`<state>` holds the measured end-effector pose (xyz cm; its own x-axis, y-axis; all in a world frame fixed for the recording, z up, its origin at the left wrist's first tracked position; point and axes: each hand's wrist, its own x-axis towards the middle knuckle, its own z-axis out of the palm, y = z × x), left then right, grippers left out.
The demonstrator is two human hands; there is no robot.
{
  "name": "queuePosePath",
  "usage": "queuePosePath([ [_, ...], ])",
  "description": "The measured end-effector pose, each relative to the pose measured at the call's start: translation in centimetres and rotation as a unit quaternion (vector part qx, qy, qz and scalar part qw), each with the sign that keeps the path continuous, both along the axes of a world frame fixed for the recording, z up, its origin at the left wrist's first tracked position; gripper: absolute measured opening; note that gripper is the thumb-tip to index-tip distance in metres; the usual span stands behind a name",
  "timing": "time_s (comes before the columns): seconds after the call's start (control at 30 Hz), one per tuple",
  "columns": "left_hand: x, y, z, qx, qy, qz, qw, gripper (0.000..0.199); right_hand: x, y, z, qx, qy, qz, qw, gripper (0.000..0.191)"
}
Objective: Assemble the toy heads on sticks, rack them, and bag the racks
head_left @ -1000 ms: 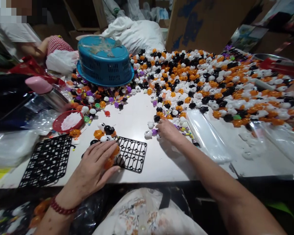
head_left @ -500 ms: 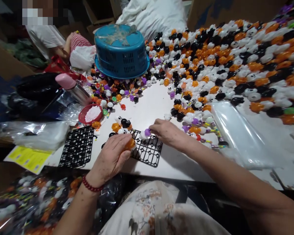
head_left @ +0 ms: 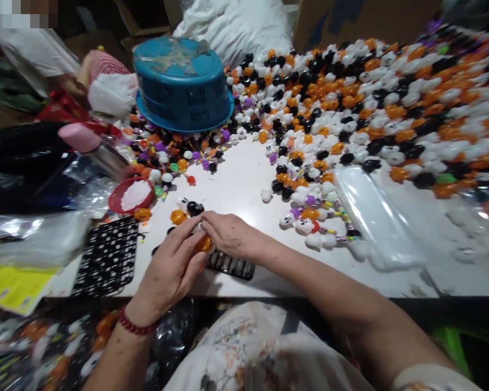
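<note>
My left hand, a red bead bracelet on its wrist, curls round an orange pumpkin-shaped piece at the left end of a black plastic grid. My right hand meets the left fingertips above the grid, its fingers bent together. A small white piece shows between the two hands; what the right fingers pinch is hidden. Just beyond the left hand lie another orange piece and a black piece.
Stacked black grids lie left, near a red basket of white bits. A blue basket stands upside down behind. Many orange, white and black pieces spread right, beside clear plastic bags. A person sits at far left.
My right hand has moved left from the grid's far side to my left fingertips. The purple and white piece at its fingers no longer shows. The whole view has shifted a little.
</note>
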<state>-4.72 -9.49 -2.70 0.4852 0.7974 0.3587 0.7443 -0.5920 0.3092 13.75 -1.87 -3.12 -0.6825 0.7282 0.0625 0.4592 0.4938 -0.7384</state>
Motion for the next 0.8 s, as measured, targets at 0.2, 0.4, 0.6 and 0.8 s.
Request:
queuePosePath([
  [0.2, -0.7, 0.5, -0.7, 0.009, 0.014, 0.003, 1.0, 0.034, -0.2, -1.5, -0.9, -0.013, 0.069, -0.04, 0.997, 0.031],
  [0.4, -0.5, 0.5, -0.9, 0.012, 0.005, 0.013, 1.0, 0.032, 8.4, -0.7, -1.8, 0.115, -0.087, -0.147, 0.979, 0.034],
  [0.6, -0.7, 0.9, -1.2, 0.024, -0.001, 0.011, 1.0, 0.033, 16.4, 2.1, -2.5, 0.161, -0.385, -0.187, 0.89, 0.021],
  [0.8, -0.2, 0.8, -0.5, 0.017, 0.013, 0.026, 0.999, 0.028, 15.8, 3.9, -3.6, 0.147, -0.412, -0.145, 0.887, 0.021],
])
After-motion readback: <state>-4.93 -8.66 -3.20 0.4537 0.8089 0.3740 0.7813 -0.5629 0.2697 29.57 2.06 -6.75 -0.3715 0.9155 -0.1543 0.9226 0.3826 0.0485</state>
